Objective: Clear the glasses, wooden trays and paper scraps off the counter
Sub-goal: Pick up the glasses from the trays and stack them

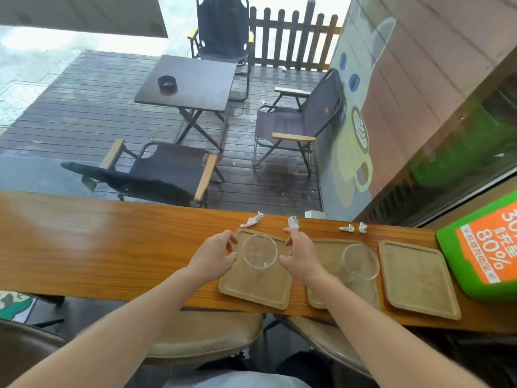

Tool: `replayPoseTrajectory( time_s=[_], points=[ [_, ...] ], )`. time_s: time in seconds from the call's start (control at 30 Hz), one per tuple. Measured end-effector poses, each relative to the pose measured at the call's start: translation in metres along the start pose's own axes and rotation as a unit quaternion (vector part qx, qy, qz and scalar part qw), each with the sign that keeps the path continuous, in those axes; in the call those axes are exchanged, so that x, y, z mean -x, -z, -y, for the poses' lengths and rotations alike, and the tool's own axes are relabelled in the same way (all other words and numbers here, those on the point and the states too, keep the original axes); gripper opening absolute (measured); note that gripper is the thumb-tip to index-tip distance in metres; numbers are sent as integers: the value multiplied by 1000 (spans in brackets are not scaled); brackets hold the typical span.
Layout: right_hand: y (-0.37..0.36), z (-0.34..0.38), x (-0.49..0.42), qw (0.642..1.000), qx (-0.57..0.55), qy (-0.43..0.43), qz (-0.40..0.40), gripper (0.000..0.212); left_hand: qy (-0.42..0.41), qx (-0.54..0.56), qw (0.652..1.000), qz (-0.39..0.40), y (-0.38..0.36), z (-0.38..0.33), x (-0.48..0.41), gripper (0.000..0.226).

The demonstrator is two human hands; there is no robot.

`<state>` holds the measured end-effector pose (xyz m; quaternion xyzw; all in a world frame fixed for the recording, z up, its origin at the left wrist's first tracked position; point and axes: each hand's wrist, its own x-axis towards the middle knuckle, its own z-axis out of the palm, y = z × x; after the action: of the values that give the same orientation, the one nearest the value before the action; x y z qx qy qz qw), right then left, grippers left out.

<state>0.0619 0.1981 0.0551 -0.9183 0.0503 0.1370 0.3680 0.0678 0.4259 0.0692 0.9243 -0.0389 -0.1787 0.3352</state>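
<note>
Three wooden trays lie side by side on the wooden counter [98, 247]. An empty glass [259, 251] stands on the left tray [256, 284]. My left hand [216, 256] and my right hand [300, 252] hover on either side of that glass, fingers spread, holding nothing. A second empty glass [361, 261] stands on the middle tray [330, 253], which my right forearm partly hides. The right tray [416, 278] is bare. Several crumpled paper scraps lie along the counter's far edge: one [251, 220] behind the left tray, one [293, 221] by my right fingertips, two [354, 227] further right.
A green and orange sign [486, 247] lies at the counter's right end. Two padded stools [207, 337] stand under the counter's near edge. Beyond the window are a deck, a dark folding table [190, 82] with an ashtray, and three folding chairs.
</note>
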Motion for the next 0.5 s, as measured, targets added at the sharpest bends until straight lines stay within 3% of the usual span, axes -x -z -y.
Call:
replayPoseTrajectory(
  time_s=[0.17,0.37,0.5],
  points=[
    [-12,-15,-3,998,-5,-46,30,75,43,6,999,8,-16,7,-10,34],
    [-32,-21,-6,990,-33,-111,76,100,126,34,991,35,-35,7,-23,84],
    [-39,-21,-5,986,-56,-135,79,111,164,57,984,48,-43,5,-25,102]
  ],
)
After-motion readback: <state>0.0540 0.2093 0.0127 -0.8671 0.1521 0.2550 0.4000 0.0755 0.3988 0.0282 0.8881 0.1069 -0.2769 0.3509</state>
